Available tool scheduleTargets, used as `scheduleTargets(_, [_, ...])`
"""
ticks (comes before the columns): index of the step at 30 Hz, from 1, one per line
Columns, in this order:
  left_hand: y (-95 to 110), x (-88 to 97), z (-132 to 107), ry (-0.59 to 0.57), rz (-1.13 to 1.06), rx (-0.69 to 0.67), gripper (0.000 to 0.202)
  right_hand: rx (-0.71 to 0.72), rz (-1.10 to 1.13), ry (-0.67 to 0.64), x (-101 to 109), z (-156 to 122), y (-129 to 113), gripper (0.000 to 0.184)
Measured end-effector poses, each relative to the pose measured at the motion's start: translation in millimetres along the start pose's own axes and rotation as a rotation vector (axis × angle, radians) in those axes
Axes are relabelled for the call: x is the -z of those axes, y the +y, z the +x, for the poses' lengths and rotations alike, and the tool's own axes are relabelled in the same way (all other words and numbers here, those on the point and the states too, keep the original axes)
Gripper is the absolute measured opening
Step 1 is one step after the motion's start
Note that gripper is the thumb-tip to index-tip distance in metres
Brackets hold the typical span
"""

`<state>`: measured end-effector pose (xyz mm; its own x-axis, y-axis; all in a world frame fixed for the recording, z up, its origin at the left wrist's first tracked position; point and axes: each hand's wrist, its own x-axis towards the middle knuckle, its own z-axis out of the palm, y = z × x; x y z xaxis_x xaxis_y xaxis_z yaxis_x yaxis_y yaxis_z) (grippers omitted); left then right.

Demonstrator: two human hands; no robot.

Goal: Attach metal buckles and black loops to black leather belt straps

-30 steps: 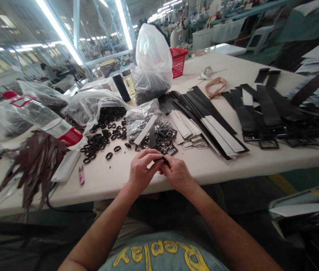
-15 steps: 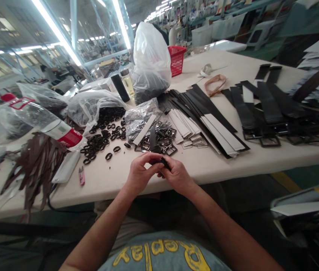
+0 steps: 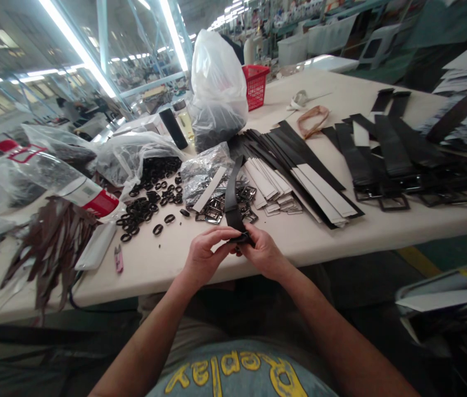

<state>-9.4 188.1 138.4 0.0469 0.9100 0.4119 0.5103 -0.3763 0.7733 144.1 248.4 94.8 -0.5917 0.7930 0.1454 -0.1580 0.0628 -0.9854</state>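
A black belt strap (image 3: 233, 201) runs from between my hands up over a pile of metal buckles (image 3: 250, 194). My left hand (image 3: 205, 255) pinches the near end of the strap from the left, thumb and fingers meeting at it. From the other side my right hand (image 3: 264, 253) grips the same end, its fingers closed. The fingers partly hide that end, and a dark piece shows there that I cannot make out. Left of the buckles lie many small black loops (image 3: 134, 220), a few of them loose.
Black straps with white backing (image 3: 320, 187) lie right of the buckles, and buckled straps (image 3: 394, 149) farther right. Pink snips (image 3: 118, 259), brown strips (image 3: 51, 242) and a plastic bottle (image 3: 71, 184) are on the left. A stuffed plastic bag (image 3: 219, 82) and a red basket (image 3: 257, 87) stand behind.
The strap now stretches out longer and flatter away from my hands over the buckles. Both hands have shifted slightly and still hold its near end.
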Motion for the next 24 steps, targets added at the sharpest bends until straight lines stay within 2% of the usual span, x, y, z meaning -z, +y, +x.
scheduleTargets(3, [-6, -2.0, -1, 0.087, -0.052, 0.037, 0.011, -0.027, 0.072, -0.06, 2, -1, -2, 0.018])
scheduleTargets(7, [-6, -6.8, 1, 0.15, 0.052, 0.0, 0.011, -0.061, 0.148, -0.114, 4, -3, -6, 0.029])
scheduleTargets(10, [-5, -9.2, 2, 0.139, 0.01, 0.043, 0.009, -0.034, 0.199, -0.065, 2, -3, -6, 0.035])
scheduleTargets(13, [-7, -11.3, 2, 0.141, -0.159, 0.167, 0.006, -0.039, 0.211, -0.023, -1, -2, -4, 0.042])
scheduleTargets(16, [-8, -14.0, 4, 0.171, -0.278, 0.268, 0.011, -0.047, 0.201, -0.011, -2, -2, -2, 0.042])
scheduleTargets(20, [-5, -18.6, 5, 0.202, -0.325, 0.317, 0.014, -0.043, 0.181, 0.021, -3, -2, -2, 0.04])
scheduleTargets(22, [-4, -20.0, 4, 0.247, -0.339, 0.321, 0.015, -0.046, 0.163, 0.058, -4, -3, -2, 0.038])
scheduleTargets(24, [-4, -19.5, 6, 0.346, -0.383, 0.344, 0.019, -0.041, 0.145, 0.078, -5, -4, -3, 0.036])
